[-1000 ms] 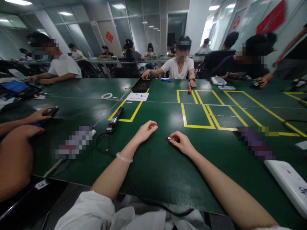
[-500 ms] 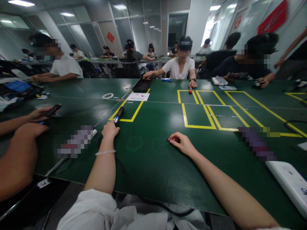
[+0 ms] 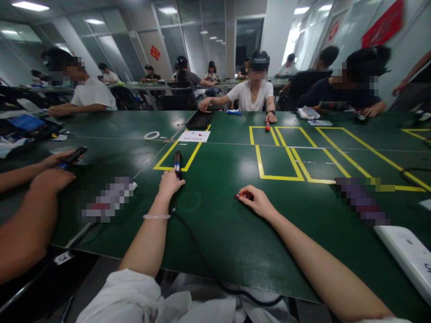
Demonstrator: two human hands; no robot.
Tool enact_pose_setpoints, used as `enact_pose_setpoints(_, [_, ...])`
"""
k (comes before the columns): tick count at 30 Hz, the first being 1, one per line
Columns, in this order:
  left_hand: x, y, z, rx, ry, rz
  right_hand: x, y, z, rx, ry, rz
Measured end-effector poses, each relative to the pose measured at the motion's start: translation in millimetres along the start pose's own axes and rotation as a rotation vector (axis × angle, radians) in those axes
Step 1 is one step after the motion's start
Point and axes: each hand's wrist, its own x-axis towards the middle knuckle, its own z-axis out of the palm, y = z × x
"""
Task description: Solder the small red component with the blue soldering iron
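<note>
My left hand (image 3: 170, 181) is closed around the lower end of a black cylindrical corded tool (image 3: 177, 160) with a silver and blue band. The tool points away from me, over the near edge of a yellow taped rectangle; its exact kind is not clear. A black cord (image 3: 191, 233) runs from under that hand back toward my lap. To the right, my right hand (image 3: 256, 199) rests low over the green table, its fingers pinching a small red and black piece (image 3: 237, 196). Most of that piece is hidden by the fingers.
Yellow tape (image 3: 281, 177) marks rectangles on the green table (image 3: 208, 242). A black tray (image 3: 199, 120), a printed sheet (image 3: 194, 136) and a white ring (image 3: 151, 135) lie farther off. A white device (image 3: 406, 255) sits at right. Co-workers sit opposite and beside me; one forearm (image 3: 37, 215) is close at left.
My left hand has shifted right with the black tool, which now points more directly away from me. My right hand stays where it was. The left co-worker's near hand moved slightly.
</note>
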Motion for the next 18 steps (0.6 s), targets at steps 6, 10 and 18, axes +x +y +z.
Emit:
enact_pose_setpoints(6, [-23.3,40.7,7.7,-0.039,0.033,0.181,0.6,1.9,-0.6,-0.023,0.001,-0.013])
enact_pose_setpoints(10, [-48.1,74.6,15.5,-0.093,0.039,0.334,0.4,2.7,0.0,-0.022,0.002,-0.015])
enact_pose_setpoints(18, [-98.0,128.0,30.8,-0.249,-0.003,0.622,0.3,-1.2,-0.2,0.018,0.094,0.006])
